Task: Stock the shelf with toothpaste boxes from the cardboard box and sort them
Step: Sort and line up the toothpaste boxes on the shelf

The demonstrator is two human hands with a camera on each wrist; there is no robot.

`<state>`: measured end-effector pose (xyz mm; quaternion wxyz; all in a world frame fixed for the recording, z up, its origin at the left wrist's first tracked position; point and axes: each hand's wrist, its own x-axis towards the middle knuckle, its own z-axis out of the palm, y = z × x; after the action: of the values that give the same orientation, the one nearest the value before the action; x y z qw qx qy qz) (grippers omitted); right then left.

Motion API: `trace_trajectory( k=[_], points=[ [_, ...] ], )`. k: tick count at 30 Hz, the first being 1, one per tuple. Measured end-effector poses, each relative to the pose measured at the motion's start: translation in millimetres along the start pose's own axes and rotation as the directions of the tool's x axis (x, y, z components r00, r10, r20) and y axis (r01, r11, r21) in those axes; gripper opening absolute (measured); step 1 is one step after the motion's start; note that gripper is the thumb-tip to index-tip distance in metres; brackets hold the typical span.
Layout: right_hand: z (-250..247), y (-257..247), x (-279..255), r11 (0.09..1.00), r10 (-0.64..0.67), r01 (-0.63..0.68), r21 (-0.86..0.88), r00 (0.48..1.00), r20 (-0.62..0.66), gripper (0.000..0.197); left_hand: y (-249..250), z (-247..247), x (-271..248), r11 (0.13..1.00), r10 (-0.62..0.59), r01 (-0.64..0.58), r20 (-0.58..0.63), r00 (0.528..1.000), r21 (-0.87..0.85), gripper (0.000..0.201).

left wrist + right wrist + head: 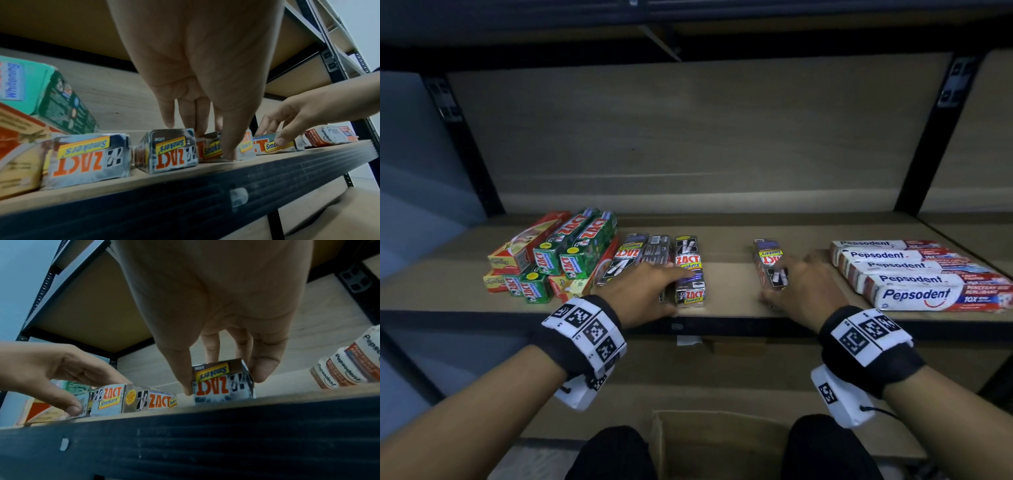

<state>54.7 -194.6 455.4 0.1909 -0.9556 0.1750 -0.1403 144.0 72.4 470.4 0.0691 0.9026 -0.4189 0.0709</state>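
Three silver ZACT Smokers boxes (pixel 690 270) lie side by side at mid-shelf. My left hand (pixel 674 294) lies over them, its thumb against the near left side of the rightmost one (pixel 209 146) and its fingers on top. A lone ZACT Smokers box (pixel 768 255) lies further right, its end face (pixel 216 389) towards me. My right hand (pixel 777 284) pinches it, thumb on its left side and fingers on its right. The shelf board (pixel 729 246) carries all of them. The open cardboard box (pixel 664 431) stands on the floor between my knees; its inside is out of view.
Red and green ZACT boxes (pixel 571 246) are stacked at the left of the shelf. Several white Pepsodent boxes (pixel 914 281) lie in a row at the right. The dark metal shelf edge (pixel 722 323) runs along the front, with black uprights at both sides.
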Motion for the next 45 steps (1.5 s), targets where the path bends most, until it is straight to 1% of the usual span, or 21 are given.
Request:
trace_trajectory(
  k=[4,8,12,14,17,20,21,25,28,31,34,36,39,43,45],
  points=[
    [-2.8,4.0,14.9,0.997,-0.047,0.048,-0.067,0.999,0.020,0.043,4.7,0.4,8.0,0.997,0.067,-0.068,-0.021,0.998,-0.030,0.059],
    [-11.9,10.2,32.7,0.990,-0.100,0.107,-0.088,0.992,0.081,0.038,13.5,3.8,23.2,0.977,0.185,-0.182,0.014,0.983,-0.106,0.054],
    [-18.4,15.7,51.7,0.982,-0.154,0.169,-0.088,0.976,0.155,0.033,25.1,-2.4,44.5,0.952,0.247,-0.236,0.036,0.968,-0.194,0.054],
    [-20.4,19.4,60.4,0.984,-0.138,0.156,-0.085,0.973,0.184,0.033,24.3,-7.2,58.9,0.946,0.261,-0.241,0.070,0.963,-0.216,0.055],
    [-24.9,22.3,70.1,0.989,-0.078,0.102,-0.110,0.975,0.208,0.030,16.4,-12.2,83.8,0.963,0.247,-0.228,0.136,0.959,-0.141,0.058],
    [-28.3,22.2,75.3,0.979,0.015,0.034,-0.200,0.970,0.241,0.055,10.0,-13.3,102.8,0.971,0.236,-0.224,0.196,0.952,-0.080,0.062],
    [-29.2,21.5,76.2,0.974,0.033,0.026,-0.225,0.967,0.252,0.057,9.0,-12.9,107.5,0.968,0.250,-0.237,0.207,0.946,-0.083,0.062],
    [-29.0,19.9,82.0,0.970,0.049,0.019,-0.242,0.961,0.273,0.049,12.1,-12.4,119.5,0.966,0.260,-0.252,0.284,0.923,-0.063,0.059],
    [-29.4,19.5,85.1,0.975,0.056,0.007,-0.222,0.959,0.276,0.047,11.0,-10.0,124.2,0.973,0.230,-0.224,0.308,0.923,-0.052,0.059],
    [-29.5,21.3,87.4,0.975,0.053,0.011,-0.222,0.958,0.282,0.048,7.2,-7.2,126.8,0.970,0.244,-0.234,0.293,0.925,-0.067,0.060],
    [-30.6,21.7,87.7,0.975,0.034,0.027,-0.222,0.963,0.268,0.051,5.9,-8.3,128.3,0.971,0.236,-0.239,0.269,0.934,-0.019,0.061],
    [-31.2,21.2,86.6,0.977,0.014,0.040,-0.211,0.968,0.251,0.049,5.9,-8.2,128.5,0.973,0.223,-0.232,0.249,0.943,0.010,0.060],
    [-30.8,20.5,85.7,0.981,-0.024,0.065,-0.183,0.975,0.219,0.043,7.3,-7.5,125.8,0.973,0.226,-0.232,0.223,0.948,0.000,0.058],
    [-30.7,20.9,83.8,0.989,-0.075,0.096,-0.115,0.981,0.178,0.055,4.2,-9.0,119.9,0.977,0.210,-0.211,0.178,0.961,-0.011,0.059],
    [-31.8,21.9,81.4,0.991,-0.090,0.104,-0.080,0.982,0.165,0.054,2.8,-8.9,114.6,0.976,0.213,-0.216,0.145,0.966,0.009,0.058]
  ],
)
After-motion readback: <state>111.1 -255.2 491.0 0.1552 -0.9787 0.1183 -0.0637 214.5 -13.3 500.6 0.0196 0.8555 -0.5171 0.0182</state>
